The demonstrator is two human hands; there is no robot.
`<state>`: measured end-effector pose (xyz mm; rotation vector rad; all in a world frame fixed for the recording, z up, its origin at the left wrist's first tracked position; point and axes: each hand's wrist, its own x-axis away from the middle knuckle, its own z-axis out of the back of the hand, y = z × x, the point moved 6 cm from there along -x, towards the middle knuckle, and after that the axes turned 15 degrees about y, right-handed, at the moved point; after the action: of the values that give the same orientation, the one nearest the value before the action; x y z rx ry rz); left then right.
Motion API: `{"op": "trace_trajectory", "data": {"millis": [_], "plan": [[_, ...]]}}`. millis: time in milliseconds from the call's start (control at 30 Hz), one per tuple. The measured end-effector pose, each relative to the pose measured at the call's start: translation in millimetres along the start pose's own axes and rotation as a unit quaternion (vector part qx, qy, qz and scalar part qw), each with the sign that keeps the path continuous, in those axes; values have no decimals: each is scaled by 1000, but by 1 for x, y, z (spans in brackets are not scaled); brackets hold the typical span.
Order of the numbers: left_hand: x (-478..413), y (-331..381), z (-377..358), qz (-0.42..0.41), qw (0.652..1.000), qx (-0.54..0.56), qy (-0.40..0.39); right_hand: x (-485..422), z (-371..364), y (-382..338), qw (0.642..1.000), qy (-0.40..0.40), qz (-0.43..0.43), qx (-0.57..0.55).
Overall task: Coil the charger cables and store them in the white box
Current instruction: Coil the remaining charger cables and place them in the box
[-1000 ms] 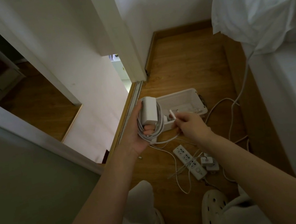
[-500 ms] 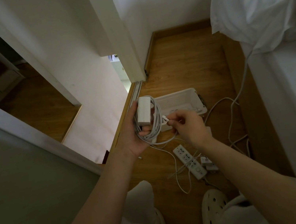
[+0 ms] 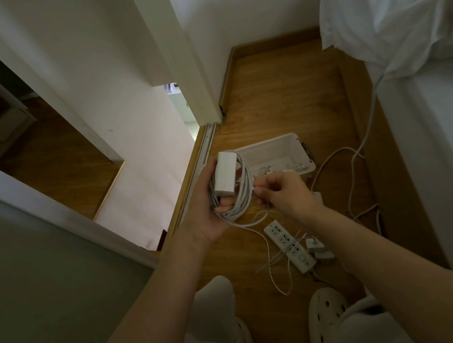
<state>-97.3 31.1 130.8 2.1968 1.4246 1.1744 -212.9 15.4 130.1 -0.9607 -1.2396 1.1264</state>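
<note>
My left hand (image 3: 208,212) holds a white charger brick (image 3: 225,176) with its white cable (image 3: 241,198) wound in loops around brick and fingers. My right hand (image 3: 283,195) pinches the loose end of that cable right beside the coil. Just behind both hands, the open white box (image 3: 303,149) sits on the wooden floor with a few small white items inside. A white power strip (image 3: 289,247) lies on the floor below my right wrist, with thin loose cables (image 3: 276,278) trailing across it.
Two small white plug adapters (image 3: 319,248) lie beside the power strip. A long white cable (image 3: 363,148) runs up to the bed (image 3: 449,138) at the right. A door frame and sliding track (image 3: 204,151) border the left. My slippered feet (image 3: 325,312) stand near the bottom.
My right hand brought the cable's end closer to the coil and lower, against the loops. The left hand tilted the brick slightly and shifted down-left.
</note>
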Motion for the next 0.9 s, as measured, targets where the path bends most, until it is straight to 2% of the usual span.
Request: {"op": "trace_trajectory", "data": {"millis": [200, 367, 433, 533, 600, 700, 767, 900], "plan": [[1, 2, 0, 8, 999, 22, 30, 2, -4, 6, 987, -32, -83, -137], [0, -5, 7, 16, 995, -49, 81, 6, -8, 9, 978, -98, -108, -146], [-2, -6, 10, 19, 993, -84, 81, 9, -9, 6, 984, -112, -86, -107], [-2, -8, 15, 37, 995, -43, 82, 10, -10, -1, 996, -85, 21, 36], [-3, -9, 18, 36, 995, -21, 88, 10, -11, -1, 998, -46, 37, 34], [-4, -8, 18, 15, 995, -46, 92, 8, -9, 6, 996, -16, -45, -73], [-5, -8, 18, 9, 993, -60, 105, 7, -10, 10, 988, -38, -92, -115], [-4, -8, 18, 5, 992, -51, 113, 4, -8, 12, 986, -47, -100, -123]]}}
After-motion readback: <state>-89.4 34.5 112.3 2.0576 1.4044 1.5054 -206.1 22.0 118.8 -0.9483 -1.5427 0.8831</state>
